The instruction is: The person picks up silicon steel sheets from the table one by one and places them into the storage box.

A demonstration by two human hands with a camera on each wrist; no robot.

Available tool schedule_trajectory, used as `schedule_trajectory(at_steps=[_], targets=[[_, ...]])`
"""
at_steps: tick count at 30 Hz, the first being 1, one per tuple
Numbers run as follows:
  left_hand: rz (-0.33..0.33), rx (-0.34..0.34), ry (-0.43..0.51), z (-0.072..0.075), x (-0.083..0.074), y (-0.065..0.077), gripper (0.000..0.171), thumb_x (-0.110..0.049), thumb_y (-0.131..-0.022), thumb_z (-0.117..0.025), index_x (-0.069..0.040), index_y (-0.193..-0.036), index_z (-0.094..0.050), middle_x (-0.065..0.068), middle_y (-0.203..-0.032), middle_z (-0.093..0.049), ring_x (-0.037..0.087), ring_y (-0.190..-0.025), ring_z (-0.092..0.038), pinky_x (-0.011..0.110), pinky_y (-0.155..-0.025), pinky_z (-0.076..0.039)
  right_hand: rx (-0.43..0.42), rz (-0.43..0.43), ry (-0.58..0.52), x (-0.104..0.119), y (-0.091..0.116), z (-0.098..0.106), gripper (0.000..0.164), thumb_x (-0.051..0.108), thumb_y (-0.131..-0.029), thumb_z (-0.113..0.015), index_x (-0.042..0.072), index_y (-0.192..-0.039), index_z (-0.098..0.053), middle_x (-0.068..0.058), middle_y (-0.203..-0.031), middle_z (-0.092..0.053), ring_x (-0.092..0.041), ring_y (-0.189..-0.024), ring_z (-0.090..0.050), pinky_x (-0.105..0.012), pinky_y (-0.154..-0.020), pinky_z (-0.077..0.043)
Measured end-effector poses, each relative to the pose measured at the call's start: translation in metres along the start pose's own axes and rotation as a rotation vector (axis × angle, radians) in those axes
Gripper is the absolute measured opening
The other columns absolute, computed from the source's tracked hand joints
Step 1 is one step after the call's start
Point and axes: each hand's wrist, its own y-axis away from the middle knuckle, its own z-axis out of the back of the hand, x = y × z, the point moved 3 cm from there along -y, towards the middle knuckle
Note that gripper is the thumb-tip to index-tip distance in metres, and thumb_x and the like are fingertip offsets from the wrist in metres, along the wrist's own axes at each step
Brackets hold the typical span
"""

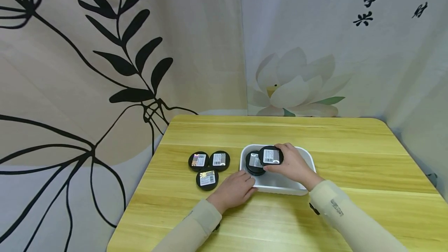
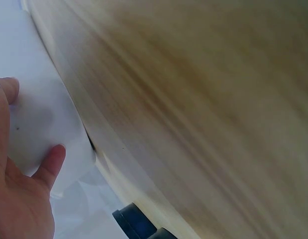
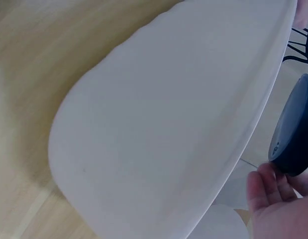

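In the head view my right hand (image 1: pixel 292 164) grips a flat, round black container (image 1: pixel 271 155) with a silver barcode label, holding it by its right edge over a white plastic tray (image 1: pixel 304 153). The right wrist view shows that container (image 3: pixel 293 129) tilted above the tray wall (image 3: pixel 158 119), fingertips at its edge. Partly behind it, stacked black containers (image 1: pixel 254 162) stand at the tray's left end. My left hand (image 1: pixel 234 189) rests against the tray's front left corner. In the left wrist view its fingers (image 2: pixel 51 164) lie spread on the tray's outer wall.
Three more black labelled containers (image 1: pixel 207 179) are grouped on the wooden table (image 1: pixel 367 158), left of the tray. A patterned curtain (image 1: pixel 203 42) hangs behind the table's back edge.
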Motion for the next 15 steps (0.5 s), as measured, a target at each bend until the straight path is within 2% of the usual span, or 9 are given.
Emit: schedule_trajectory(at_steps=[6, 15], targets=[[-0.005, -0.010, 0.003, 0.003, -0.001, 0.000, 0.025, -0.042, -0.096, -0.039, -0.022, -0.085, -0.050, -0.009, -0.087, -0.050, 0.011, -0.085, -0.042, 0.027, -0.079, -0.040, 0.039, 0.000, -0.010, 0.001, -0.005, -0.004, 0.090, 0.056, -0.057, -0.079, 0.002, -0.123, -0.049, -0.009, -0.112, -0.049, -0.023, -0.094, -0.050, -0.038, -0.079, -0.043], [-0.004, -0.002, 0.009, 0.005, -0.001, 0.000, 0.026, -0.042, -0.096, -0.037, -0.022, -0.086, -0.051, -0.009, -0.088, -0.050, 0.010, -0.086, -0.041, 0.027, -0.079, -0.040, 0.098, -0.020, -0.017, -0.003, -0.015, -0.006, 0.096, 0.061, -0.055, -0.077, 0.004, -0.126, -0.048, -0.008, -0.115, -0.049, -0.021, -0.095, -0.050, -0.037, -0.081, -0.043]])
